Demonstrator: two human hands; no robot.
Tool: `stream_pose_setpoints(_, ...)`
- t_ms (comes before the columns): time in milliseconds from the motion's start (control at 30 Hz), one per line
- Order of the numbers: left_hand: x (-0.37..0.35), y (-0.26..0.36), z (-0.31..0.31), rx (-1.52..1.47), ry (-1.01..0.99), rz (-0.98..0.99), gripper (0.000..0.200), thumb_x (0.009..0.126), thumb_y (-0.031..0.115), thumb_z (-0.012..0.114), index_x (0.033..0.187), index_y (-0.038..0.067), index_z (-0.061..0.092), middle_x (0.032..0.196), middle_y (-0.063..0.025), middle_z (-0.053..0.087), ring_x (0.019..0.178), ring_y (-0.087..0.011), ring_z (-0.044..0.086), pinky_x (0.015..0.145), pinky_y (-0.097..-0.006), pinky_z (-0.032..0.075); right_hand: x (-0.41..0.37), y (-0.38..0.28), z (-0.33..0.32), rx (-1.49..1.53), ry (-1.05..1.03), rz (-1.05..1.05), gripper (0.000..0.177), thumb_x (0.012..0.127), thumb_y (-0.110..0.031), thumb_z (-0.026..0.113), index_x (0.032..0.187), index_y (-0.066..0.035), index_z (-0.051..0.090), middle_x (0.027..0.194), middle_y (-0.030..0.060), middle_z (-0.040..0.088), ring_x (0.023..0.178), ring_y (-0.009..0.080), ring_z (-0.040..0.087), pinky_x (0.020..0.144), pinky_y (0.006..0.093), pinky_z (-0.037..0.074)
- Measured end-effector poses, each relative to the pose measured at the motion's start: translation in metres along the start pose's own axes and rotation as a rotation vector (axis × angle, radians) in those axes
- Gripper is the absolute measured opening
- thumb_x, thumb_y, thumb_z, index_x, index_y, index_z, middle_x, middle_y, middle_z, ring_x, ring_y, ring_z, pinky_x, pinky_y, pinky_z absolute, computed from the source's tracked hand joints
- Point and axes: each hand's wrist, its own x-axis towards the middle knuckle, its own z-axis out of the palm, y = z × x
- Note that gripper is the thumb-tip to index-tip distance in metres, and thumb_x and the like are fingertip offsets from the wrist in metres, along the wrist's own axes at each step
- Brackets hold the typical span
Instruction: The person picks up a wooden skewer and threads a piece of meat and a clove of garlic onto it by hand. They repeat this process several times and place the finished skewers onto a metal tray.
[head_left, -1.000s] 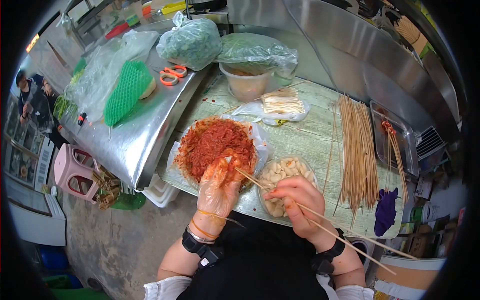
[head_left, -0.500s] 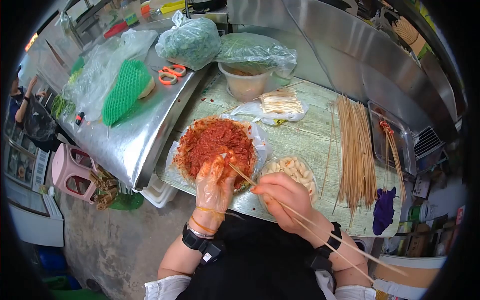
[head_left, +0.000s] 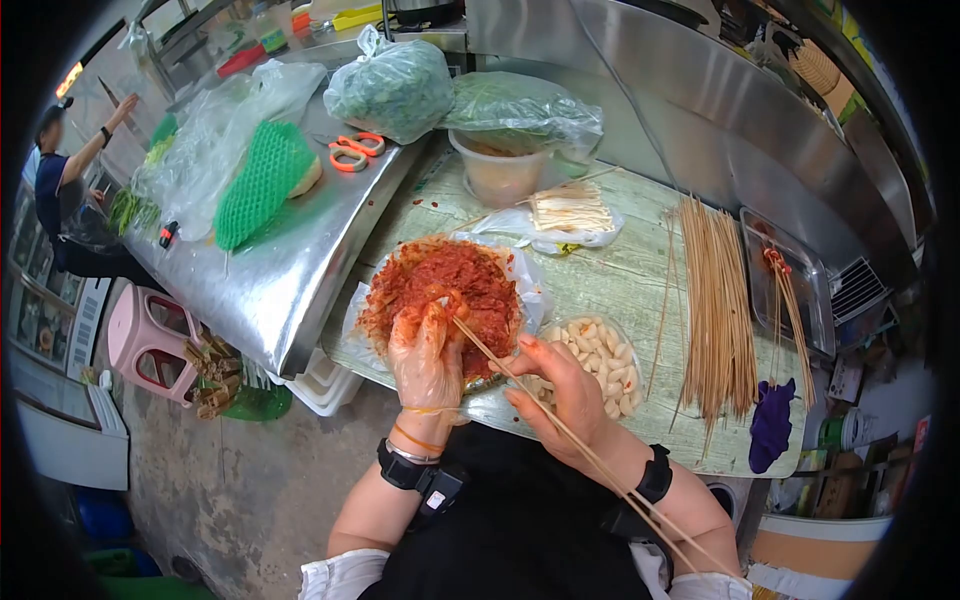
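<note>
My left hand [head_left: 427, 352], in a clear plastic glove banded at the wrist, is closed over the bowl of red chili-coated mixture [head_left: 425, 262]. Its fingertips pinch a small sauce-smeared piece of food [head_left: 440, 310] at the tips of the skewers; its exact kind is hidden. Bare and loosely curled, my right hand [head_left: 565, 395] has two thin bamboo skewers [head_left: 590, 458] running between its thumb and fingers and back along the forearm. Peeled garlic cloves [head_left: 605, 365] fill a container just beyond the right hand.
Many loose bamboo skewers [head_left: 715, 310] lie at the right, beside a metal tray [head_left: 785, 285] and a purple cloth [head_left: 770, 425]. Enoki mushrooms [head_left: 570, 210] and a plastic tub [head_left: 500, 170] are behind. Orange-handled scissors [head_left: 356, 150] rest on the steel counter [head_left: 275, 300]. Another person [head_left: 75, 195] stands far left.
My right hand's fingers have loosened and spread along the skewers, whose rear ends have swung down. The left hand stays at the bowl. The other person's arm has risen.
</note>
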Motion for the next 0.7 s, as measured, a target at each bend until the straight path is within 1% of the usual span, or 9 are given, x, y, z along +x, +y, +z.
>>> stream_pose_setpoints(133, 0.002, 0.002, 0.001, -0.001, 0.004, 0.029, 0.022, 0.092, 0.005, 0.053, 0.113, 0.0, 0.052, 0.108, -0.0122, 0.06, 0.096, -0.0212, 0.062, 0.08, -0.0296, 0.056, 0.0, 0.003, 0.011, -0.034, 0.029, -0.059, 0.064, 0.075, 0.004, 0.069, 0.131, 0.0, 0.038, 0.102, 0.0165, 0.058, 0.086, 0.0285, 0.063, 0.067, 0.0325, 0.052)
stream_pose_setpoints(267, 0.004, 0.002, -0.003, 0.013, 0.01, 0.037, 0.023, 0.092, 0.004, 0.053, 0.114, 0.0, 0.051, 0.109, -0.0121, 0.06, 0.096, -0.021, 0.062, 0.08, -0.0296, 0.056, 0.004, 0.002, 0.016, -0.036, 0.037, -0.039, 0.065, 0.076, 0.002, 0.069, 0.133, 0.0, 0.037, 0.099, 0.016, 0.056, 0.083, 0.03, 0.062, 0.065, 0.0331, 0.051)
stream_pose_setpoints(333, 0.005, 0.002, -0.005, 0.051, -0.015, 0.021, 0.022, 0.092, 0.004, 0.053, 0.114, 0.001, 0.052, 0.111, -0.0118, 0.059, 0.097, -0.021, 0.062, 0.081, -0.0298, 0.056, 0.01, -0.005, 0.015, -0.084, -0.053, 0.079, 0.067, 0.077, 0.004, 0.066, 0.135, 0.004, 0.032, 0.092, 0.0154, 0.057, 0.085, 0.0282, 0.062, 0.075, 0.0349, 0.05)
stream_pose_setpoints(467, 0.004, 0.002, -0.004, 0.04, -0.043, 0.015, 0.021, 0.092, 0.004, 0.054, 0.112, 0.001, 0.053, 0.11, -0.0118, 0.059, 0.097, -0.0209, 0.062, 0.081, -0.0299, 0.056, 0.014, -0.005, 0.017, -0.088, -0.046, 0.121, 0.062, 0.077, 0.002, 0.067, 0.133, 0.001, 0.039, 0.093, 0.0143, 0.057, 0.083, 0.0261, 0.062, 0.072, 0.0319, 0.05)
stream_pose_setpoints(533, 0.006, 0.004, -0.005, 0.038, -0.019, 0.017, 0.02, 0.092, 0.004, 0.054, 0.111, 0.0, 0.053, 0.109, -0.0118, 0.06, 0.096, -0.0207, 0.062, 0.08, -0.0301, 0.056, 0.014, -0.008, 0.003, -0.095, -0.13, 0.137, 0.044, 0.077, -0.004, 0.067, 0.12, -0.003, 0.055, 0.091, 0.0106, 0.055, 0.074, 0.0264, 0.061, 0.061, 0.0326, 0.05)
stream_pose_setpoints(567, 0.006, 0.006, -0.005, 0.036, -0.014, 0.022, 0.02, 0.092, 0.004, 0.054, 0.111, 0.0, 0.053, 0.109, -0.0118, 0.06, 0.096, -0.0207, 0.062, 0.08, -0.0301, 0.056, 0.012, -0.008, -0.004, -0.093, -0.137, 0.134, 0.044, 0.077, -0.004, 0.067, 0.12, -0.003, 0.055, 0.091, 0.0106, 0.055, 0.074, 0.0264, 0.061, 0.061, 0.0326, 0.05)
stream_pose_setpoints(633, 0.006, 0.009, -0.005, 0.088, 0.011, -0.041, 0.021, 0.092, 0.005, 0.055, 0.112, 0.0, 0.053, 0.107, -0.0115, 0.061, 0.094, -0.0207, 0.063, 0.079, -0.0301, 0.056, 0.009, -0.008, -0.015, -0.137, -0.2, -0.022, 0.029, 0.074, -0.003, 0.067, 0.103, -0.005, 0.063, 0.087, 0.0085, 0.057, 0.072, 0.0253, 0.061, 0.06, 0.0318, 0.05)
stream_pose_setpoints(667, 0.006, 0.008, -0.005, 0.086, 0.011, -0.041, 0.021, 0.092, 0.005, 0.055, 0.112, 0.0, 0.053, 0.107, -0.0115, 0.061, 0.094, -0.0207, 0.063, 0.079, -0.0301, 0.056, 0.01, -0.009, -0.015, -0.138, -0.202, -0.022, 0.029, 0.074, -0.003, 0.067, 0.103, -0.005, 0.063, 0.087, 0.0085, 0.057, 0.072, 0.0253, 0.061, 0.06, 0.0318, 0.05)
stream_pose_setpoints(700, 0.006, 0.007, -0.004, 0.082, 0.01, -0.044, 0.021, 0.092, 0.005, 0.055, 0.112, 0.0, 0.053, 0.107, -0.0115, 0.061, 0.094, -0.0207, 0.063, 0.078, -0.0298, 0.056, 0.01, -0.01, -0.016, -0.156, -0.171, -0.072, 0.025, 0.073, -0.003, 0.067, 0.098, -0.004, 0.063, 0.087, 0.0085, 0.058, 0.072, 0.0247, 0.061, 0.06, 0.0316, 0.05)
